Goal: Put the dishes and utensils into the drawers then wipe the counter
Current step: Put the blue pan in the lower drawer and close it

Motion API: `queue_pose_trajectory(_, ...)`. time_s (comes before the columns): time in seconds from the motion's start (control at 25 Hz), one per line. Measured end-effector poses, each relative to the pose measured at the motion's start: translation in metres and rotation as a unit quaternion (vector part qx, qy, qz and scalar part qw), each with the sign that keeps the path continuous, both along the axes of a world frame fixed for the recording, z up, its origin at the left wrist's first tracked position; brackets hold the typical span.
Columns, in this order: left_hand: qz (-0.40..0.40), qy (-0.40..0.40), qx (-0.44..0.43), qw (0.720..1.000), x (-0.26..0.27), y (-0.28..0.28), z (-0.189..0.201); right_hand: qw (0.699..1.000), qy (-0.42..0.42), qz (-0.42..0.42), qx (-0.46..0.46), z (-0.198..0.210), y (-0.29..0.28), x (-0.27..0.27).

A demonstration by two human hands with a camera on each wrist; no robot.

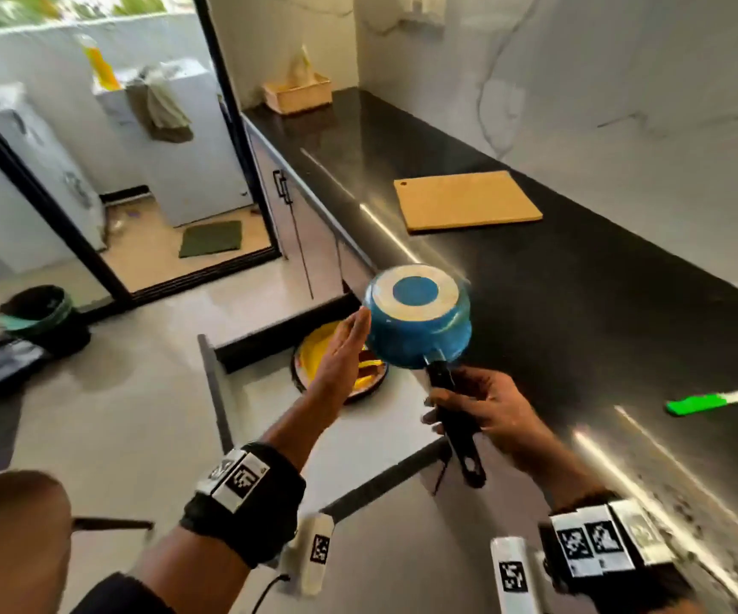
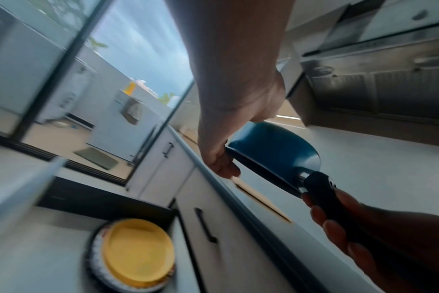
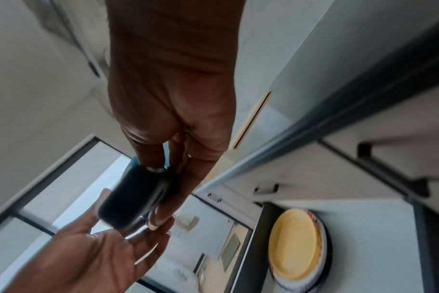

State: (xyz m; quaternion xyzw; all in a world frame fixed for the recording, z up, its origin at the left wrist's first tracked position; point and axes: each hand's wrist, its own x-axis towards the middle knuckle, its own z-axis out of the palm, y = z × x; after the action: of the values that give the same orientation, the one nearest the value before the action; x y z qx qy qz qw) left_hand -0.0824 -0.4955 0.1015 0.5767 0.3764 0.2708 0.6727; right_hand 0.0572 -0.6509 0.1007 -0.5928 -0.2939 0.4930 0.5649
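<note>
Above the open drawer [image 1: 225, 392] holding a yellow plate [image 1: 318, 352], the right hand [image 1: 491, 409] grips a blue saucepan [image 1: 420, 321] by its handle, the left hand [image 1: 340, 352] flat-fingered beside it, with a wooden cutting board [image 1: 467, 201] and green-handled knife [image 1: 713, 398] behind.

Blue saucepan [image 1: 418, 323] — base up — above open drawer [image 1: 269, 383]

The open drawer [image 1: 269, 392] holds stacked plates [image 1: 314, 352] at its far end; its near floor lies bare. On the bench [image 1: 580, 312], a cutting board [image 1: 464, 200] and green knife [image 1: 713, 400] sit well apart.
</note>
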Motion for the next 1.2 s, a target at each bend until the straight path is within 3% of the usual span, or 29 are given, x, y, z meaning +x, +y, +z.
queue_pose_trajectory(0.12,0.059,0.037,-0.010,0.997,-0.097,0.049,-0.013,0.996,-0.016,0.089,-0.020,-0.017,0.068,-0.072)
queue_pose_trajectory(0.28,0.074,0.066,-0.030,0.995,-0.160,0.086,-0.040,0.986,-0.075,0.143,-0.039,-0.049,0.130,-0.115)
queue_pose_trajectory(0.6,0.050,0.214,-0.037,0.975,-0.183,0.163,-0.129,0.936,-0.185,0.249,-0.163,-0.147,0.223,-0.128)
queue_pose_trajectory(0.8,-0.072,0.331,-0.039,0.940,-0.187,0.203,-0.176,0.904,-0.236,0.216,-0.285,-0.195,0.252,-0.133)
queue_pose_trajectory(0.88,-0.169,0.416,0.029,0.893,-0.194,0.220,-0.194,0.887,-0.239,0.212,-0.334,-0.210,0.258,-0.134)
queue_pose_trajectory(1.0,-0.288,0.542,0.192,0.766,-0.207,0.263,-0.231,0.854,-0.248,0.238,-0.391,-0.239,0.271,-0.139)
queue_pose_trajectory(1.12,-0.375,0.582,0.264,0.671,-0.213,0.307,-0.266,0.827,-0.264,0.242,-0.434,-0.264,0.278,-0.152)
queue_pose_trajectory(1.2,-0.417,0.590,0.279,0.633,-0.214,0.327,-0.282,0.823,-0.268,0.233,-0.443,-0.279,0.282,-0.162)
